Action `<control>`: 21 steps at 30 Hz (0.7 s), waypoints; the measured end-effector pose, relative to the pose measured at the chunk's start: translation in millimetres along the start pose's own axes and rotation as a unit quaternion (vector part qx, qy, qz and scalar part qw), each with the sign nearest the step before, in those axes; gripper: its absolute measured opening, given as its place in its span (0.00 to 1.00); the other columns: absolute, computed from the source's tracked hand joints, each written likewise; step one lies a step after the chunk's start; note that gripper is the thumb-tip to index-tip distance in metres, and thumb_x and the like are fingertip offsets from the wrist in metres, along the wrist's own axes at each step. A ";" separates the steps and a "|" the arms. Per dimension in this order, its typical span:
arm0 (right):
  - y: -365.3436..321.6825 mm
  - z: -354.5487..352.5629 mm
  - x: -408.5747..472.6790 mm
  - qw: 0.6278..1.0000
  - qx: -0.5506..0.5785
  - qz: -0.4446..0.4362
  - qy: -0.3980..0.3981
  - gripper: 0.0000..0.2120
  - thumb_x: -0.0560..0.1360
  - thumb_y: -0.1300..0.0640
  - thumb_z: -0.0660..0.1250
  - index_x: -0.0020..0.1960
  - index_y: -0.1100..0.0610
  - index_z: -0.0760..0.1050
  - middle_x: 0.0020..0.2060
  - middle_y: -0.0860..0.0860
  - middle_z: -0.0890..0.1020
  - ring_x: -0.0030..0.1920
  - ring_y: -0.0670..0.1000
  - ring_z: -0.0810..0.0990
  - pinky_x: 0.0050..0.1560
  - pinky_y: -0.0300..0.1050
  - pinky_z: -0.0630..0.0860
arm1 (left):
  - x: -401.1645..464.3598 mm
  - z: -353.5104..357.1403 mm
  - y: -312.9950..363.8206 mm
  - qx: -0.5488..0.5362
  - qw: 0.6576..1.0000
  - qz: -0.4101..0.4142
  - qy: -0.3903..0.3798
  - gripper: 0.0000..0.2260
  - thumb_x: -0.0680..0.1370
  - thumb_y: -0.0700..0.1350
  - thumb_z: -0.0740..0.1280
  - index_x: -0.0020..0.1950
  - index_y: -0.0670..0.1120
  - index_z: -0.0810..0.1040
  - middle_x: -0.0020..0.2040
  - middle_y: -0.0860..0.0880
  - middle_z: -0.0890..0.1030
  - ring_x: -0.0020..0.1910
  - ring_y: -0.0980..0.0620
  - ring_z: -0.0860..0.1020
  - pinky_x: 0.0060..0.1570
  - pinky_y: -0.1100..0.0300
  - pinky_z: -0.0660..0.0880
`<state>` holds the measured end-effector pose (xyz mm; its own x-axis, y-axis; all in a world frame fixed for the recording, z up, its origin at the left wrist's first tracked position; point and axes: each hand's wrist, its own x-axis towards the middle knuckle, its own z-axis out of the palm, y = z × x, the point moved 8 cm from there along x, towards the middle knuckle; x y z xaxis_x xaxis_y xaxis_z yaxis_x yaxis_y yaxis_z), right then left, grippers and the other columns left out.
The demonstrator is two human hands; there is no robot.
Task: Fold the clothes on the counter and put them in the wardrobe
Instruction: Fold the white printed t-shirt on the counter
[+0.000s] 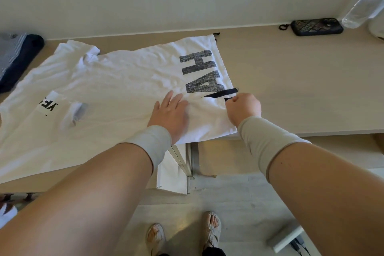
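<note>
A white T-shirt with large dark letters lies spread flat across the beige counter, its hem end to the right. My left hand presses flat on the cloth near the front edge, fingers straight. Just to its right, my right hand is curled and pinches the shirt's right edge beside a dark strip of fabric. Both wrists wear beige sleeves.
A folded navy and striped garment sits at the counter's left end. At the back right are a dark patterned pouch and a tilted plastic water bottle. Below the counter are white furniture panels, and a power strip lies on the floor.
</note>
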<state>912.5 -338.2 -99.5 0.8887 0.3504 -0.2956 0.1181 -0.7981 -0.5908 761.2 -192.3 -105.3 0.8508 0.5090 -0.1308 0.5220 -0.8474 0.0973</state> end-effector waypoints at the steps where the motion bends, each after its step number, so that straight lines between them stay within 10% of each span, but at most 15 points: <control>1: -1.8 1.4 2.9 1.000 0.004 0.004 -0.005 0.12 0.75 0.60 0.59 0.33 0.56 0.64 0.29 0.50 0.70 0.31 0.52 0.68 0.28 0.41 0.61 | 3.1 4.2 0.5 0.016 1.000 0.007 -0.017 0.23 0.82 0.52 0.49 0.77 0.51 0.55 0.79 0.54 0.49 0.78 0.50 0.42 0.75 0.44 0.49; 10: -6.8 23.2 18.7 0.990 -0.081 0.009 -0.113 0.10 0.74 0.57 0.63 0.35 0.55 0.66 0.32 0.48 0.72 0.35 0.52 0.73 0.29 0.40 0.64 | 6.0 41.0 -5.1 0.006 0.998 -0.021 -0.063 0.30 0.81 0.60 0.45 0.79 0.50 0.38 0.78 0.53 0.36 0.78 0.52 0.38 0.75 0.45 0.42; 16: -18.9 -1.0 13.3 0.991 -0.051 -0.104 0.062 0.05 0.78 0.56 0.59 0.49 0.53 0.73 0.38 0.52 0.77 0.40 0.57 0.74 0.39 0.43 0.68 | 4.3 39.2 -3.2 0.005 0.999 -0.015 -0.047 0.31 0.81 0.60 0.44 0.79 0.49 0.38 0.78 0.51 0.34 0.77 0.49 0.37 0.75 0.44 0.42; 21: 6.3 16.5 23.4 0.992 -0.119 -0.030 0.008 0.12 0.79 0.51 0.58 0.56 0.55 0.74 0.50 0.55 0.79 0.44 0.57 0.73 0.44 0.46 0.68 | 4.9 40.0 -2.4 0.007 0.999 -0.005 -0.050 0.29 0.81 0.60 0.44 0.78 0.54 0.37 0.78 0.51 0.32 0.77 0.48 0.36 0.75 0.43 0.42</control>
<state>926.8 -326.9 -122.5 0.8834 0.3948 -0.2526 0.2707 -0.8697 -0.4127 761.6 -193.8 -145.6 0.8351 0.5002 -0.2291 0.5286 -0.8449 0.0818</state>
